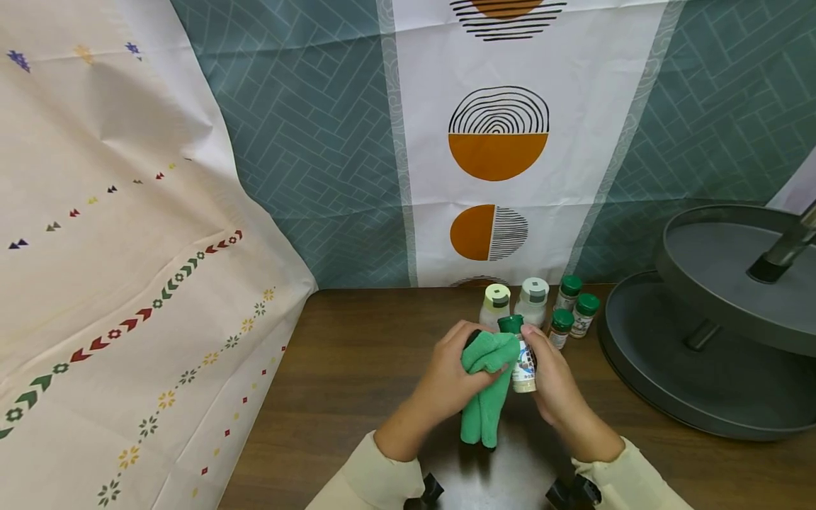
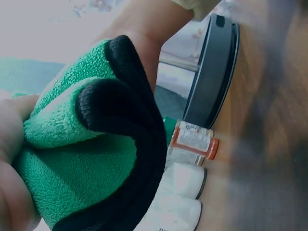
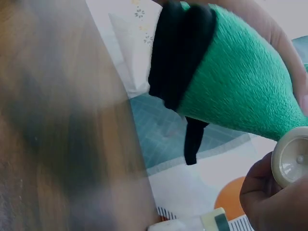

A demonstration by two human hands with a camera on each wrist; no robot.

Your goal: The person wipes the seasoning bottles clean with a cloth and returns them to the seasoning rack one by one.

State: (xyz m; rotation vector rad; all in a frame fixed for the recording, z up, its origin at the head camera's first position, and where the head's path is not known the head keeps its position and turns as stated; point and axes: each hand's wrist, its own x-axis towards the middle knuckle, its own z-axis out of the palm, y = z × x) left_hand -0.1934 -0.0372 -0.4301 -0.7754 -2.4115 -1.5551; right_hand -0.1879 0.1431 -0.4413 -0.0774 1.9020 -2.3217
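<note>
Apparently, spice bottle [image 1: 524, 368], head view: we saw it upright or nearly so above the wooden tabletop [image 1: 357, 368], its green cap uppermost, between the two hands.
Right hand [image 1: 553, 372], head view: we found its thumb and fingers closed around the bottle, leaving little slack.
Left hand [image 1: 443, 372], head view: we saw its fingers bunched round the green cloth [image 1: 472, 421], against or just in front of the bottle's side.
Step, head view: we judged it to be wiping the bottle; the next move seemed to call for turning it against the cloth, without losing either grip.
Count, head view: we counted one bottle in hand, three green-capped jars [image 1: 583, 315], two white bottles [image 1: 532, 304], one cloth and one tray stand [image 1: 733, 389] with two tiers.
Cloth folds, left wrist view: we saw the black trim curl in a loop, fingers gripping its far edge; red filled one jar, and both white bottles stood beyond.
Bottle base, right wrist view: we saw one round, pale base in the right fingers, meeting the cloth's edge; how hard it pressed, we could not tell.
</note>
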